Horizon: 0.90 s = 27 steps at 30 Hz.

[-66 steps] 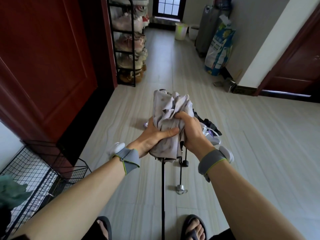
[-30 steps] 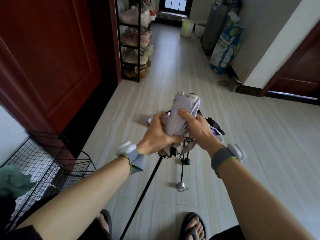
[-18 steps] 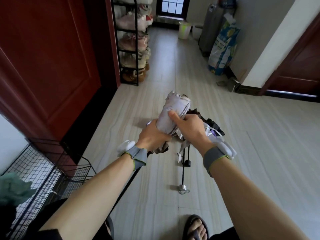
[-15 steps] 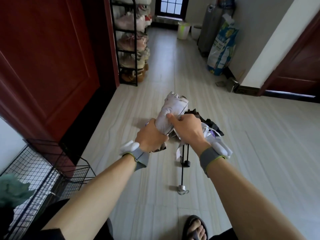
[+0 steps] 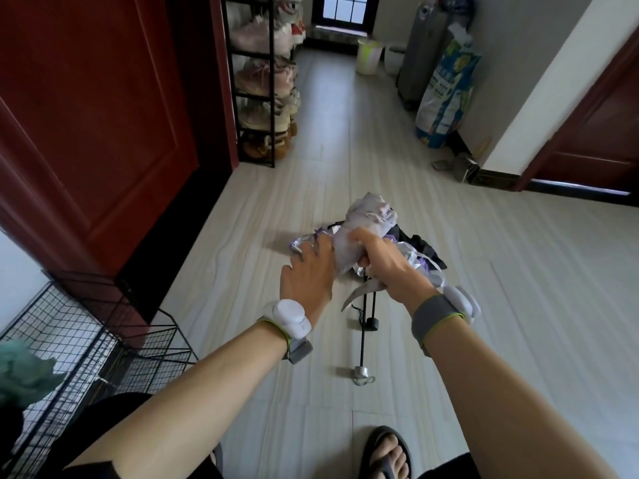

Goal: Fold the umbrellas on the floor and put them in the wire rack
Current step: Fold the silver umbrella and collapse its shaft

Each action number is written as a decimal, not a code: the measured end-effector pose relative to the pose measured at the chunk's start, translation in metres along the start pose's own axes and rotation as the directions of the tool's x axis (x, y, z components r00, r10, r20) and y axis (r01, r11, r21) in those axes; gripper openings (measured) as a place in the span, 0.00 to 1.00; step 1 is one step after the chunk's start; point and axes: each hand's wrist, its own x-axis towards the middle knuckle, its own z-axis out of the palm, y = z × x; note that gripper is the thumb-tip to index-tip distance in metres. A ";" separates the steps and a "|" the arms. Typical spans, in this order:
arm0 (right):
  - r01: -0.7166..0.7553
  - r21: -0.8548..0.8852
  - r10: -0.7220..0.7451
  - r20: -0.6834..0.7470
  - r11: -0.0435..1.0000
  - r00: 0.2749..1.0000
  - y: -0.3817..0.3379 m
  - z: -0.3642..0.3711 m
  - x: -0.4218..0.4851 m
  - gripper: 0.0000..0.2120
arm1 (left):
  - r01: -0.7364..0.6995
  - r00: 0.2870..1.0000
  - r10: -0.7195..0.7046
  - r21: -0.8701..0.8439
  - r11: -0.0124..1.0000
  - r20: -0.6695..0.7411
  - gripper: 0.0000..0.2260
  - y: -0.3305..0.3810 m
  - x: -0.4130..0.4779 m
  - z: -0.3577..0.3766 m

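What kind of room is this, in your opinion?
Probably the entrance hallway of a home: a shoe rack full of shoes, red wooden doors on both sides, and a wire rack on the tiled floor.

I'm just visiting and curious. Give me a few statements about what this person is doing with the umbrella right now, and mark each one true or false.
1. The right hand grips the bundled pale umbrella. True.
2. The pale umbrella already sits in the wire rack. False: it is held above the floor, and the rack stands to the person's left.
3. Another umbrella lies on the floor behind the hands. True.
4. The left hand rests inside the rack. False: it is flat against the pale umbrella's side.
5. Both wrists are bare. False: each wears a grey band with a white device.
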 end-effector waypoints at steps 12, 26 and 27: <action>0.244 0.209 -0.262 0.062 0.947 0.963 0.006 -0.020 -0.007 0.11 | 0.389 0.876 0.120 -0.831 0.398 0.468 0.35 -0.022 0.035 -0.039; 0.115 -0.329 -0.191 -0.210 0.937 0.959 0.007 0.007 0.001 0.33 | 0.224 0.955 -0.082 -0.514 0.828 0.283 0.19 0.003 0.012 -0.039; 0.112 -0.373 -0.198 -0.202 0.921 0.959 0.008 0.009 0.000 0.34 | 0.182 0.967 -0.080 -0.438 0.880 0.240 0.18 0.003 0.012 -0.035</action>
